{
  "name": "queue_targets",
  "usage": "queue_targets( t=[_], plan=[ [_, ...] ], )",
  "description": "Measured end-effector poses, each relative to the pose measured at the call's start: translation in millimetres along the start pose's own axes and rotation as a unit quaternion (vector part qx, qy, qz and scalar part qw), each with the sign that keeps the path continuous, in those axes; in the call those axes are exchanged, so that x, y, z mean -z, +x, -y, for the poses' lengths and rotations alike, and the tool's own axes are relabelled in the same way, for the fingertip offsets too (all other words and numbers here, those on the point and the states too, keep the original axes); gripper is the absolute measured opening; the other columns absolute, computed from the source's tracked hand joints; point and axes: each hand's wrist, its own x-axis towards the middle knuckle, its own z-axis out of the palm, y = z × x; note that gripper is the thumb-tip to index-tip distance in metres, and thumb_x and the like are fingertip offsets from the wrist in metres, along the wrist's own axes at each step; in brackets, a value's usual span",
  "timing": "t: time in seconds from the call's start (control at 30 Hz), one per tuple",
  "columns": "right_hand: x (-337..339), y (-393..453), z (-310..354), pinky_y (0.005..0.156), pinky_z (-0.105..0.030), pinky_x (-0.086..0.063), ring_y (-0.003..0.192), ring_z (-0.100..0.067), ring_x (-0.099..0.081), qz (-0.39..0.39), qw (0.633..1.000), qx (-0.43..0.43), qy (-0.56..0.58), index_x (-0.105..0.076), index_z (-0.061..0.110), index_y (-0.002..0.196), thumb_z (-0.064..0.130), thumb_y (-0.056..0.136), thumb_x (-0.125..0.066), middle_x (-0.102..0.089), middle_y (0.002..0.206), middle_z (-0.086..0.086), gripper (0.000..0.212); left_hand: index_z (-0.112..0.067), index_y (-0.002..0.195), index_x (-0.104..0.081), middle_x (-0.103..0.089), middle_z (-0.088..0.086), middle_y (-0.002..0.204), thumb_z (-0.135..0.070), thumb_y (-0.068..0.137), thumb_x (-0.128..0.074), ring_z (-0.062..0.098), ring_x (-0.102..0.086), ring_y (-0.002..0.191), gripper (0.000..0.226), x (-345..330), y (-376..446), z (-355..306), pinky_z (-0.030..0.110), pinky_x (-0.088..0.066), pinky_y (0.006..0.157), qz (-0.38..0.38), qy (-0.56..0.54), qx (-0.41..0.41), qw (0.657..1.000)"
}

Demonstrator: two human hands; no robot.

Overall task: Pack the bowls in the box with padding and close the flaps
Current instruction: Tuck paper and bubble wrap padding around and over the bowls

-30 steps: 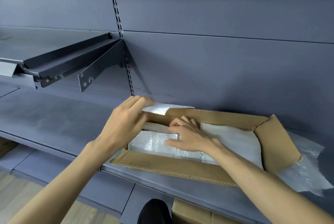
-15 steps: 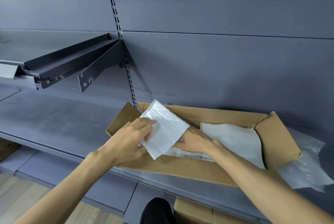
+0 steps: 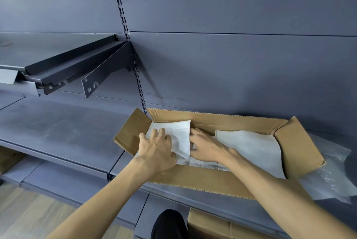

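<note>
So we've got the open brown corrugated cardboard box [image 3: 202,182] sitting on the grey metal shelf [image 3: 58,132], back edge up against the grey back panel. All of its flaps are still open: the left one [image 3: 131,132] is angled outward, the right one [image 3: 297,148] stands up and leans out.

Both our hands are down inside the left half of the box. Our left hand [image 3: 158,153] is spread flat, fingers apart, pressing down on a white foam padding sheet [image 3: 177,134] that lies across the left end. Our right hand [image 3: 206,148] is just beside it, palm down with fingers pointing left, and the fingertips look tucked under the edge of that same sheet. Can't tell whether it's actually pinching the sheet or just touching it. The 2 hands are close together, nearly touching.

A second white foam sheet [image 3: 251,148] covers the right half of the box, curling up at its edges. Between our wrists, a bit of clear bubble wrap [image 3: 204,165] shows underneath. No bowls are visible; whatever is in there is covered by padding.

Outside the box to the right, a crumpled clear plastic sheet [image 3: 332,177] lies on the shelf, touching the box's right flap. Below the shelf is another brown cardboard box [image 3: 210,225].
</note>
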Motion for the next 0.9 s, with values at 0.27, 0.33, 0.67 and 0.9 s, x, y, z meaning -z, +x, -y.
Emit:
queue_targets(
  t=[0.27, 0.33, 0.67, 0.9],
  plan=[
    [5, 0, 0, 0.085, -0.034, -0.048, 0.103, -0.014, -0.052, 0.001, 0.998, -0.03, 0.056, -0.067, 0.014, 0.098, 0.022, 0.088, -0.063, -0.053, 0.112, 0.006, 0.014, -0.024, 0.089, -0.056, -0.059, -0.002, 0.123, -0.105, 0.061, -0.013, 0.027, -0.053, 0.119, 0.096, 21, 18, 24, 0.052, -0.041, 0.096, 0.169, -0.223, -0.008, 0.96],
    [7, -1, 1, 0.093, -0.037, -0.048, 0.111, -0.016, -0.054, -0.001, 0.998, -0.037, 0.058, -0.071, 0.01, 0.108, 0.022, 0.089, -0.062, -0.056, 0.118, 0.003, 0.024, -0.019, 0.099, -0.059, -0.064, 0.001, 0.114, -0.086, 0.086, -0.025, 0.029, -0.059, 0.111, 0.075, 17, 26, 30, 0.044, -0.047, 0.09, 0.028, -0.184, -0.016, 0.982],
    [26, -11, 7, 0.084, -0.038, -0.05, 0.097, -0.024, -0.063, -0.216, 0.976, -0.009, 0.008, -0.071, 0.011, 0.114, 0.01, 0.098, -0.049, -0.07, 0.109, 0.0, 0.027, -0.034, 0.159, -0.021, -0.01, 0.004, 0.168, -0.025, 0.106, -0.048, 0.013, 0.002, 0.155, 0.06, -35, 45, 46, 0.033, -0.015, 0.123, 0.035, -0.222, -0.212, 0.951],
    [42, -32, 10, 0.068, -0.034, -0.05, 0.071, -0.002, -0.052, -0.088, 0.996, 0.033, 0.009, -0.059, 0.027, 0.092, 0.017, 0.079, -0.057, -0.053, 0.089, 0.013, 0.016, -0.061, 0.15, 0.009, 0.024, -0.006, 0.166, -0.069, 0.098, -0.032, 0.022, 0.027, 0.151, 0.067, -37, 49, 44, 0.049, 0.004, 0.125, 0.15, -0.183, -0.197, 0.951]
  ],
)
